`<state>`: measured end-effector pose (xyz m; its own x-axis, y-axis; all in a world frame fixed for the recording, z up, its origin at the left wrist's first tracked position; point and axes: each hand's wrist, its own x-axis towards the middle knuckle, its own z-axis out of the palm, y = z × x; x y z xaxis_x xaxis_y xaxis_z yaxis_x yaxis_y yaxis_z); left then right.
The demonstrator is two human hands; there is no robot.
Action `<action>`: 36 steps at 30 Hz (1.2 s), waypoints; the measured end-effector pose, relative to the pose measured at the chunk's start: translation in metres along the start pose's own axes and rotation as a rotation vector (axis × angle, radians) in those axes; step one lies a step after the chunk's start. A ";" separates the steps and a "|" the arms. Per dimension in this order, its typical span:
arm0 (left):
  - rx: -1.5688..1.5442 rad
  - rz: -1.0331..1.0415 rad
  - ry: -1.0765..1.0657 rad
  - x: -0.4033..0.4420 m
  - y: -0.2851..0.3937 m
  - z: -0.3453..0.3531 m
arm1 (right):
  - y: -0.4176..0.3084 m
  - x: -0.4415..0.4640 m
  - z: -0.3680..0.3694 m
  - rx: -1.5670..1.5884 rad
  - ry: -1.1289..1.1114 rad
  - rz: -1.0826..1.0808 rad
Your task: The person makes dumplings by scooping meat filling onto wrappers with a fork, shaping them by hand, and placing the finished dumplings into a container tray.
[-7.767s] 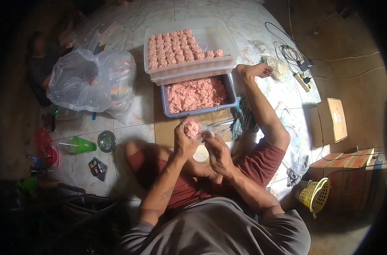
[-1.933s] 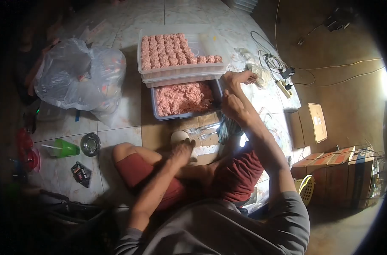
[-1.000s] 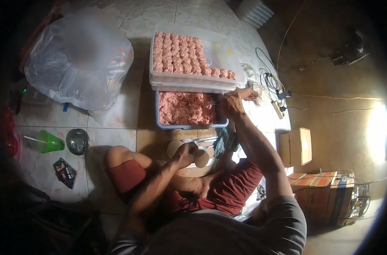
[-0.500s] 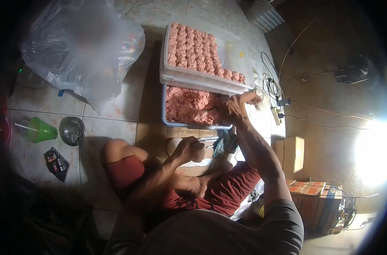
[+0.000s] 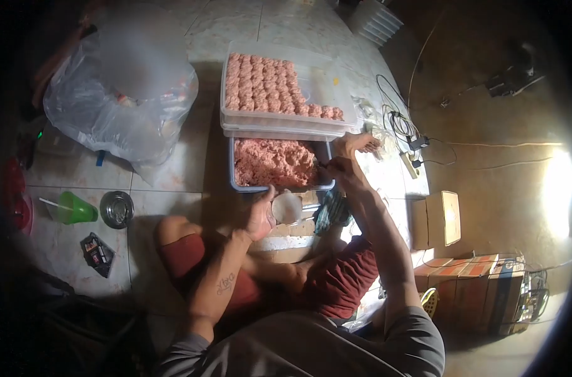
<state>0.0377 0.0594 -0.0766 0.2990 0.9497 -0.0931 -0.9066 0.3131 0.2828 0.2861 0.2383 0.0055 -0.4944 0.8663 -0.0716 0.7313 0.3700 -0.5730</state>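
Observation:
My left hand (image 5: 259, 217) is curled at the side of a round pale disc (image 5: 288, 208), thumb raised, and appears to hold it. It is just in front of a blue-rimmed tub (image 5: 251, 188). Pink minced meat (image 5: 270, 163) fills much of the tub. My right hand (image 5: 344, 171) is at the tub's right edge, its fingers pressed together; what they hold is hidden. Behind the tub stands a clear plastic tray (image 5: 324, 94). Rows of pink meat portions (image 5: 261, 85) cover its left side and front.
A bare foot (image 5: 359, 144) rests right of the tub. A checked cloth (image 5: 331, 210) lies in front. To the left are a plastic bag (image 5: 119, 119), green cup (image 5: 78, 208) and metal ashtray (image 5: 117, 209). Cables (image 5: 396, 122) and cardboard boxes (image 5: 468, 283) are on the right.
My right hand has drawn back from the meat to the tub's right edge. My left hand has turned, showing the pale disc. The whole view has shifted slightly.

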 end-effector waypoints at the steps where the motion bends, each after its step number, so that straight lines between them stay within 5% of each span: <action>1: -0.042 0.031 0.007 0.002 0.000 0.006 | -0.019 -0.015 -0.005 0.114 0.073 0.032; 7: -0.100 0.031 0.014 -0.011 0.003 0.030 | -0.060 -0.051 0.000 0.204 0.189 -0.009; 11: -0.271 0.070 -0.074 -0.025 0.000 0.026 | -0.038 -0.041 0.023 0.366 0.101 0.177; 14: -0.360 0.084 -0.034 -0.035 -0.004 0.035 | -0.026 -0.039 0.029 0.623 0.124 0.090; 19: -0.296 0.097 -0.001 -0.015 0.006 0.032 | -0.074 -0.057 -0.004 0.586 0.120 0.034; 22: -0.309 0.092 -0.022 -0.010 0.009 0.037 | -0.066 -0.055 0.007 0.508 0.278 -0.033; 24: -0.276 0.112 0.016 -0.014 0.006 0.043 | -0.026 -0.043 0.036 -0.161 0.342 -0.094; 28: -0.294 0.120 -0.087 -0.026 -0.001 0.024 | -0.031 -0.051 0.034 0.247 0.271 -0.019; 36: -0.220 0.142 0.109 -0.015 0.005 0.030 | -0.085 -0.071 0.005 0.503 0.189 -0.019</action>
<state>0.0374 0.0469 -0.0456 0.1413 0.9747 -0.1733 -0.9835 0.1581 0.0875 0.2564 0.1440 0.0553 -0.3781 0.9235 0.0649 0.3848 0.2206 -0.8963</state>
